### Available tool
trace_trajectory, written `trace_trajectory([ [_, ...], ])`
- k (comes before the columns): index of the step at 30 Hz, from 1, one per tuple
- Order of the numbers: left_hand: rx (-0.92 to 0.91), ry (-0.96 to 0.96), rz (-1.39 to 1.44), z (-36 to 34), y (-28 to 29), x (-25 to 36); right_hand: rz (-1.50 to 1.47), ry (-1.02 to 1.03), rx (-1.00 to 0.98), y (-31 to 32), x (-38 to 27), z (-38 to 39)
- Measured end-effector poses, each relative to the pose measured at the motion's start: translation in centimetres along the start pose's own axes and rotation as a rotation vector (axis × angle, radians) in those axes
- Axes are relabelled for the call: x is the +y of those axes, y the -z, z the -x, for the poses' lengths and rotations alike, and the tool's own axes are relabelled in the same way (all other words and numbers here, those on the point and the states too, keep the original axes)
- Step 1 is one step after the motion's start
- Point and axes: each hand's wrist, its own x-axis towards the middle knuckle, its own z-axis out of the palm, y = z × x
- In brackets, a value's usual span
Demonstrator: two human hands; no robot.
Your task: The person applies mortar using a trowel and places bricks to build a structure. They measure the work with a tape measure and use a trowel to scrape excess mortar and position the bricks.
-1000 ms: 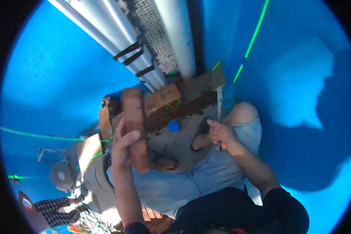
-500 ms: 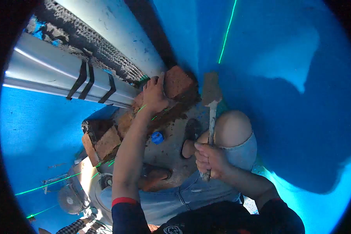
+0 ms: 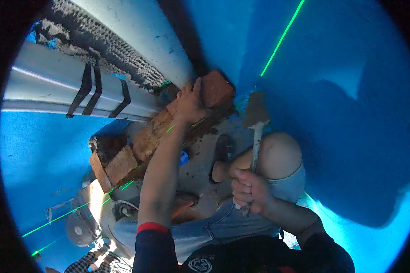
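Observation:
My left hand grips a brick in a low row, its fingers curled over the far edge and its thumb stretched along the neighbouring end brick. Most of the brick under that palm is hidden. In my right hand, closed around the handle, is a mortar-caked trowel with a flat, blocky blade. The blade points away from me, above my bent knee and apart from the bricks. Damp mortar lies along the near side of the row.
Silver metal profiles bound with black tape stand at left. More bricks form the row's near left end. A blue cap-like object lies on the floor by my left forearm. Blue walls rise around; green laser lines cross them.
The view has shifted slightly. My left hand stays on the brick row, its thumb now beside the end brick. My right hand still holds the trowel, with its blade turned a little.

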Motion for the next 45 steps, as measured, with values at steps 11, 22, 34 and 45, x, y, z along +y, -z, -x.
trace_trajectory([
  [11, -0.095, 0.052, -0.074, -0.3, -0.6, -0.3, 0.105, 0.015, -0.039, -0.4, 0.4, -0.1],
  [22, 0.066, 0.128, 0.228, 6.3, 1.0, -6.6, 0.826, 0.631, 0.105, -8.1, -4.5, 8.7],
  [34, 0.081, 0.102, 0.125, 6.8, -0.5, -7.2, 1.573, 1.009, 0.552, 2.4, -10.1, -1.5],
  [45, 0.106, 0.118, 0.149, 6.5, -0.6, -7.0, 1.567, 0.848, 0.587, 4.0, -11.2, -6.7],
])
